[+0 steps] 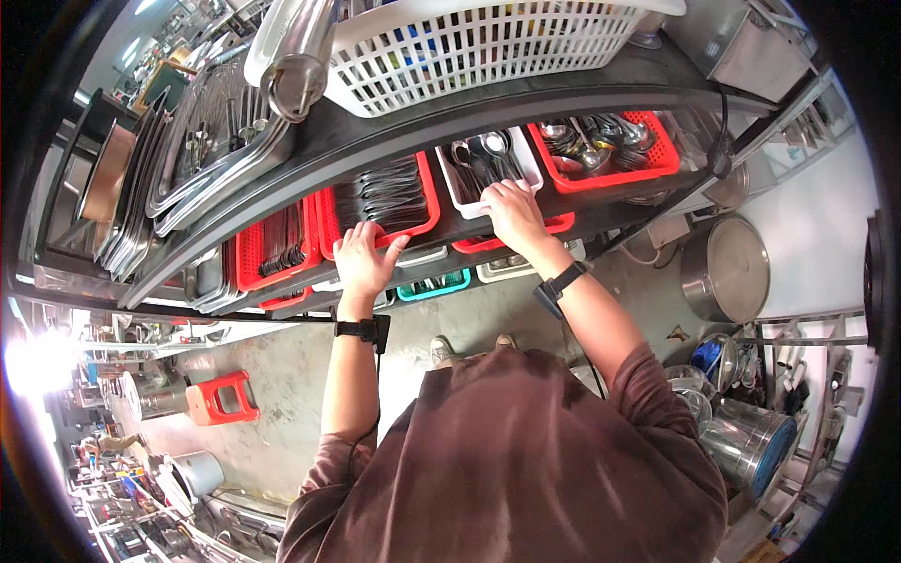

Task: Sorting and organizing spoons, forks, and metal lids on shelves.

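Cutlery baskets stand side by side on a dark shelf. My left hand (364, 265) rests at the front rim of a red basket (433, 195), its fingers bent over the edge and its thumb apart. Thin dark-looking cutlery (387, 195) lies in rows inside. To the right, my right hand (514, 216) grips the front edge of a white basket (531, 161), fingers reaching inside the rim. Spoons (494, 144) and other cutlery lie in that basket. The fingertips of both hands are partly hidden.
Another red basket (249, 255) is at the left; a red basket (670, 161) of ladles or large spoons is at the right. A large white basket (507, 58) and metal trays (178, 202) occupy the upper shelf. Below is a teal basket (460, 281). A red stool (199, 402) stands behind.
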Available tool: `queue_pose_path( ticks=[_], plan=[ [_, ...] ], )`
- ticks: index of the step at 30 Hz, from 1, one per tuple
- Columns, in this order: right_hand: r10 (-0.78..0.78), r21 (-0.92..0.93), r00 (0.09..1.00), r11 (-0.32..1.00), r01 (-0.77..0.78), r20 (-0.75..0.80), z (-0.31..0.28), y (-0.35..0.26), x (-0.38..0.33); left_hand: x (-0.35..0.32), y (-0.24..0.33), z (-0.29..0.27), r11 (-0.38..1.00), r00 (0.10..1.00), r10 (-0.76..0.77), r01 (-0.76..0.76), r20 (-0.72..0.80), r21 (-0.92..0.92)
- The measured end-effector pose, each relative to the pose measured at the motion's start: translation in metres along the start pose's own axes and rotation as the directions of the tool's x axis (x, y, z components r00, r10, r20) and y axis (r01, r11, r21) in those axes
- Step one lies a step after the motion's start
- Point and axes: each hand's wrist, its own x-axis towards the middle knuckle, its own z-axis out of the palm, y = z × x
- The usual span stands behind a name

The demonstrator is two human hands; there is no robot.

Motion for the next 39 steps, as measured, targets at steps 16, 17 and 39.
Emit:
queue_pose_path(
  ticks=[16, 17, 39],
  plan=[
    [0.007, 0.049, 1.0, 0.999, -0.006, -0.017, 0.007, 0.0, 0.003, 0.002, 0.002, -0.003, 1.0, 1.0, 0.022, -0.022, -0.002, -0.001],
    [0.001, 0.055, 1.0, 0.998, 0.001, -0.026, 0.007, -0.001, 0.004, 0.002, 0.001, -0.002, 0.999, 0.999, 0.031, -0.031, -0.014, 0.009],
    [0.029, 0.046, 0.998, 0.999, -0.026, -0.055, 0.012, -0.007, 0.004, 0.003, 0.001, -0.001, 0.999, 0.999, 0.042, -0.042, -0.008, 0.022]
  ],
)
